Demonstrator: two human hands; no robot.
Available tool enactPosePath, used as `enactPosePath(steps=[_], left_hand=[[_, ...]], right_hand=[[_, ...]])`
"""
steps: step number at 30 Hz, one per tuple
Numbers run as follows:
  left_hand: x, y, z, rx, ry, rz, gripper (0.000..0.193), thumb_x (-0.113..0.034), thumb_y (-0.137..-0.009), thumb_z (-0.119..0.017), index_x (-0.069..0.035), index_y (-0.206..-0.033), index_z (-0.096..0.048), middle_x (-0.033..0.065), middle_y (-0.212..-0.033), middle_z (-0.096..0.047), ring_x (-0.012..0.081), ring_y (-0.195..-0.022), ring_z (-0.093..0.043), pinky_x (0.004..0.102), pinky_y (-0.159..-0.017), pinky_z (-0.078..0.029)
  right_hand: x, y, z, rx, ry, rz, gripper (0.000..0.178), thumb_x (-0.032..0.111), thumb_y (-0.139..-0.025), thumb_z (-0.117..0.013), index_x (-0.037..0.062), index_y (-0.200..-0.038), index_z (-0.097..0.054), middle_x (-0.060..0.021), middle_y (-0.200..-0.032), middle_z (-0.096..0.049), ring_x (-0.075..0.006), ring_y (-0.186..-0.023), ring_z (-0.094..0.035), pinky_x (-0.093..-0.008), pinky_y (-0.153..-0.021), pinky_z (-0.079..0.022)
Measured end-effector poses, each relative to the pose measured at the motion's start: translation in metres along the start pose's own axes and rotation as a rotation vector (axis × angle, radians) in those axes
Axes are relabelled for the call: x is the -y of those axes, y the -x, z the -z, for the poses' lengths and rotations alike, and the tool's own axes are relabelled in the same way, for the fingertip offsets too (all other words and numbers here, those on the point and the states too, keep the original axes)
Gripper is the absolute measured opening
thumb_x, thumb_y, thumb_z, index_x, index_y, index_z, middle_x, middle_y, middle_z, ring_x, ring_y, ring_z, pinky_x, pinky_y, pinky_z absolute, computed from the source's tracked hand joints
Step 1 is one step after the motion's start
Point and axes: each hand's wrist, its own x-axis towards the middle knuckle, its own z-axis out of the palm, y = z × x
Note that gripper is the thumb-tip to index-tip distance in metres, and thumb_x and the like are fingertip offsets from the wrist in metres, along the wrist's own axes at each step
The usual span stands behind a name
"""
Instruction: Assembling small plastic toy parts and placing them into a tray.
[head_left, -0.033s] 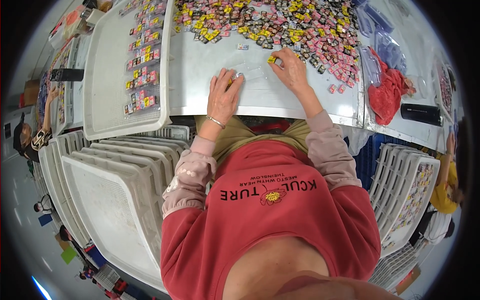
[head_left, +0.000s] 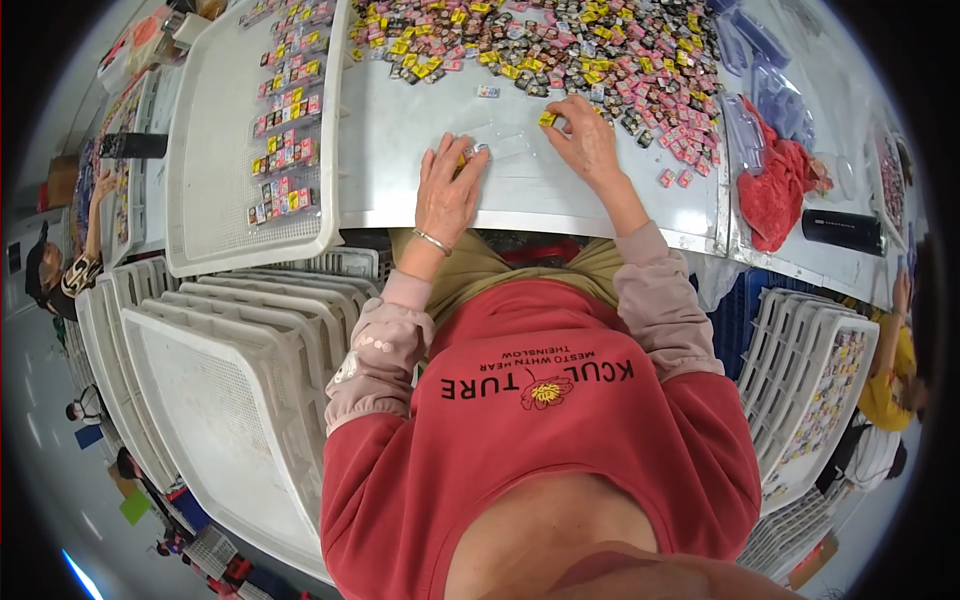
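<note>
A small yellow printed block (head_left: 547, 118) is pinched between the thumb and fingers of my right hand (head_left: 587, 145), just above the white tabletop. My left hand (head_left: 447, 190), with a bracelet at its wrist, curls its fingers over one end of a clear plastic tray (head_left: 515, 142). A few small blocks (head_left: 476, 152) show at those fingertips, partly covered. The tray's right part looks bare and stretches toward my right hand. One pale block (head_left: 488, 91) lies alone beyond the tray. Farther back spreads a big heap of small pink, black and yellow blocks (head_left: 560, 50).
To my left, a white mesh crate (head_left: 215, 170) holds a column of filled clear trays (head_left: 285, 155). Stacked white crates (head_left: 215, 400) stand below it. On the right lie a red cloth (head_left: 770, 190), clear plastic packs (head_left: 775, 95) and a black box (head_left: 842, 229). Other people work at both sides.
</note>
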Motion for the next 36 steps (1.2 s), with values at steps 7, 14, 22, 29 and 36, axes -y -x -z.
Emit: enactPosePath(steps=[7, 14, 22, 29, 36], left_hand=[[-0.001, 0.004, 0.003, -0.236, 0.206, 0.044, 0.041, -0.001, -0.076, -0.063, -0.006, -0.117, -0.061, 0.0134, -0.124, -0.054, 0.0356, -0.118, -0.049, 0.0479, -0.100, -0.037], [-0.010, -0.001, 0.012, -0.141, 0.063, -0.069, 0.034, -0.009, -0.078, -0.065, -0.007, -0.112, -0.063, 0.0096, -0.116, -0.058, 0.0303, -0.110, -0.052, 0.0419, -0.093, -0.039], [-0.010, -0.004, 0.009, -0.088, 0.076, -0.092, 0.031, -0.011, -0.079, -0.064, -0.007, -0.110, -0.064, 0.0077, -0.115, -0.060, 0.0280, -0.110, -0.053, 0.0406, -0.094, -0.038], [-0.009, -0.001, 0.009, -0.151, 0.098, -0.051, 0.031, -0.008, -0.077, -0.064, -0.006, -0.108, -0.064, 0.0084, -0.114, -0.060, 0.0279, -0.110, -0.053, 0.0402, -0.094, -0.038], [-0.011, -0.004, 0.011, -0.126, 0.088, -0.069, 0.028, -0.008, -0.076, -0.065, -0.006, -0.103, -0.064, 0.0077, -0.112, -0.061, 0.0270, -0.109, -0.054, 0.0393, -0.091, -0.038]], right_hand=[[0.009, -0.002, 0.007, 0.028, -0.428, 0.101, 0.024, 0.007, -0.075, -0.072, 0.0037, -0.097, -0.064, -0.0082, -0.087, -0.061, -0.0179, -0.067, -0.064, -0.0314, -0.063, -0.051], [-0.008, -0.003, 0.007, -0.110, 0.077, 0.181, 0.034, 0.005, -0.076, -0.070, 0.0029, -0.109, -0.063, -0.0125, -0.096, -0.061, -0.0271, -0.071, -0.060, -0.0366, -0.064, -0.049], [0.025, -0.071, -0.035, 0.109, 0.006, 0.407, 0.029, 0.003, -0.077, -0.062, 0.0082, -0.106, -0.066, -0.0120, -0.098, -0.062, -0.0335, -0.095, -0.061, -0.0441, -0.078, -0.051], [0.027, -0.077, -0.043, 0.187, 0.290, 0.315, 0.019, 0.009, -0.080, -0.059, 0.0089, -0.096, -0.068, -0.0136, -0.097, -0.062, -0.0348, -0.090, -0.064, -0.0463, -0.075, -0.053], [0.011, -0.128, -0.023, -0.013, 0.109, 0.272, 0.018, 0.014, -0.084, -0.057, 0.0114, -0.097, -0.069, -0.0155, -0.098, -0.066, -0.0362, -0.091, -0.063, -0.0471, -0.078, -0.052]])
